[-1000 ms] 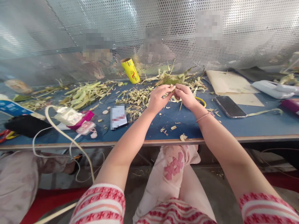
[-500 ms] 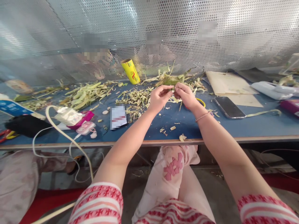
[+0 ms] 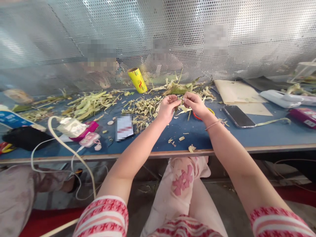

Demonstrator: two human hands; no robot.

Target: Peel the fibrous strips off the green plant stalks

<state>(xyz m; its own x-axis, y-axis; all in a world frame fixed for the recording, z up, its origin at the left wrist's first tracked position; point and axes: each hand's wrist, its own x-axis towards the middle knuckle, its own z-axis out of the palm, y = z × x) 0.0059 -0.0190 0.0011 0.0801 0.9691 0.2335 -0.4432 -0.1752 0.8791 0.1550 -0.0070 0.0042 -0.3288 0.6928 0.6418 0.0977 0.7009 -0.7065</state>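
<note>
plant piece (image 3: 180, 99): in the head view, a small, pale green bit held between the fingertips of both hands, above the bench (image 3: 160, 141); its exact shape is too small to tell.
left hand (image 3: 168, 108): grasping one side of the piece, thumb and fingers brought together, probably because so slight a thing gives room for fingertips only.
right hand (image 3: 194, 103): pinching the other side with thumb and bent forefinger; facing the left like this, it likely steadies the piece from both ends.
pale shreds (image 3: 140, 107): heaped beside the left hand, perhaps there to be within easy reach.
leafy bunch (image 3: 181, 88): just behind the hands, seemingly kept close for the same reason.
long strips (image 3: 92, 104): a separate heap farther left, apparently sorted by size.
red-and-yellow ring (image 3: 197, 117): on the bench by the right wrist, partly hidden; its use cannot be told.
dark phone (image 3: 239, 116): flat on the right, seemingly set aside from the scraps.
</note>
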